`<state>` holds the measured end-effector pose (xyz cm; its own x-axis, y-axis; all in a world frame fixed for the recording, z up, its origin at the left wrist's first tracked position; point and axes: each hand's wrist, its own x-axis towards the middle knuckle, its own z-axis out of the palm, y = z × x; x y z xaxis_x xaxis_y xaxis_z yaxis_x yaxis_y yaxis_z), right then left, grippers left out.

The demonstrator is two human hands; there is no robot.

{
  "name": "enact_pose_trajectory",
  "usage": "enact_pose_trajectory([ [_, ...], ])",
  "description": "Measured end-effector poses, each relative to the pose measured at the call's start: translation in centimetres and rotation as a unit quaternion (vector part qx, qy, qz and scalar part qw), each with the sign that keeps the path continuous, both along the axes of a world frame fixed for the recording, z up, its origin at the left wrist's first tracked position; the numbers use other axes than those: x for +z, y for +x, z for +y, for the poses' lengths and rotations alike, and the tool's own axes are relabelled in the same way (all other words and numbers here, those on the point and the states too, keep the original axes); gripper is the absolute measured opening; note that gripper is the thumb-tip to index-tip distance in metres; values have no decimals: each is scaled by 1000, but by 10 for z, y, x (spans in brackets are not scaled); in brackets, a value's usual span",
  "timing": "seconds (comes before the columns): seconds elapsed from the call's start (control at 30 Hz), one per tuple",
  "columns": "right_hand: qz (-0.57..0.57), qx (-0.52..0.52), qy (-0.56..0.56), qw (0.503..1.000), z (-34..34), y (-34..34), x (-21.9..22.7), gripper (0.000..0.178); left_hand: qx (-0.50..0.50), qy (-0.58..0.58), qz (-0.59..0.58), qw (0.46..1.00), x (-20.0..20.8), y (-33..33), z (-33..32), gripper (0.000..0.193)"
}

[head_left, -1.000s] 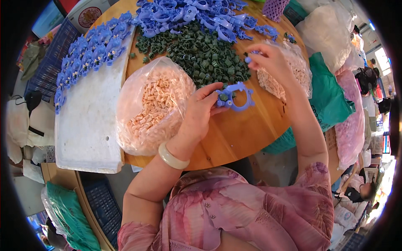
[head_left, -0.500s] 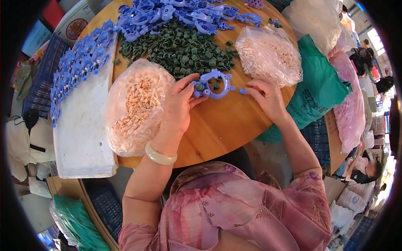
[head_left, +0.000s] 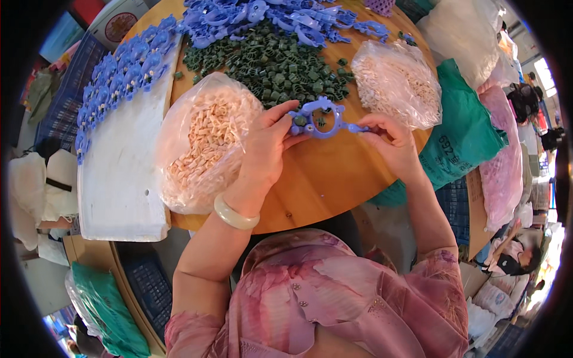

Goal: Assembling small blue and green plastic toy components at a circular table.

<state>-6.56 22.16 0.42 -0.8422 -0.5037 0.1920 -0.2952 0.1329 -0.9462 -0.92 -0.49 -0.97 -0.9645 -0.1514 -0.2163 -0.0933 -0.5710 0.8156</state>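
My left hand (head_left: 267,138) pinches the left end of a blue plastic ring-shaped part (head_left: 338,118) above the wooden table (head_left: 322,185). A small dark green piece (head_left: 299,120) sits in that left end, by my fingertips. At the ring's right side, my right hand (head_left: 391,140) grips a small blue plastic piece (head_left: 355,127) between thumb and fingers. The piece meets the ring there; whether it is fixed to it I cannot tell. Beyond my hands lies a heap of dark green plastic pieces (head_left: 280,71), with a pile of blue plastic parts (head_left: 239,19) behind.
Clear bags of cream-coloured pieces stand left (head_left: 206,143) and right (head_left: 397,80) on the table. A white board (head_left: 122,173) at the left carries rows of blue assembled parts (head_left: 125,77). A green sack (head_left: 462,137) leans at the table's right edge.
My right hand has brought the small blue piece left to the ring's right side, closing the gap between them. The view has shifted slightly.
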Motion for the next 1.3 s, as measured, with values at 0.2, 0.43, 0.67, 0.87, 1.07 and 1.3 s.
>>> enact_pose_trajectory([
  [0.2, -4, 38, -4, 999, -47, 16, 19, 15, -15, -17, -9, 1000, -4, 1, 0, 30],
  [0.43, 64, 3, 19, 998, -57, 16, 16, 13, 4, -32, 1, 999, -4, 2, 4, 29],
  [0.67, 224, -31, 122, 966, -61, 24, 25, 17, 1, -43, -13, 999, 0, 3, 3, 28],
  [0.87, 266, -39, 137, 954, -59, 23, 21, 18, 11, -44, -11, 999, 0, 4, 3, 28],
  [1.07, 269, -40, 132, 953, -60, 23, 17, 18, 12, -42, -9, 999, 1, 5, 4, 29],
  [1.3, 274, -48, 129, 952, -60, 24, 15, 19, 10, -49, -14, 999, 1, 4, 4, 30],
])
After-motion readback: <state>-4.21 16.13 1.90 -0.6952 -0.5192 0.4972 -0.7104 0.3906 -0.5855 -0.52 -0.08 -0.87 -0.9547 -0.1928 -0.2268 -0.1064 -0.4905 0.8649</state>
